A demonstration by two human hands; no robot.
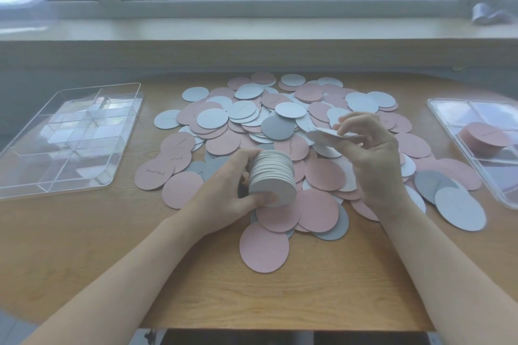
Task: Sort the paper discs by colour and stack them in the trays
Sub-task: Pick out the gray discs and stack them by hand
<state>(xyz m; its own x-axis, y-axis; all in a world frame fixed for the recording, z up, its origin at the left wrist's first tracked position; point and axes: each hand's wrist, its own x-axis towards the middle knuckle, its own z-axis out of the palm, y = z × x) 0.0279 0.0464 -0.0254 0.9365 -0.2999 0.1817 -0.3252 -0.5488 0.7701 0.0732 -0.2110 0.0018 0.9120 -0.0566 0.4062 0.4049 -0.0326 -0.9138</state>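
Observation:
A loose pile of pink, white and grey paper discs covers the middle of the wooden table. My left hand grips a thick stack of white discs held on edge just above the pile. My right hand is raised to the right of it and pinches a few white discs between thumb and fingers. A clear divided tray lies at the left with nothing in it. A second clear tray at the right holds a stack of pink discs.
A window sill runs along the far side behind the table. A crumpled grey object sits on the sill at the right. The table's front edge is near my body. Bare wood shows in front of the pile.

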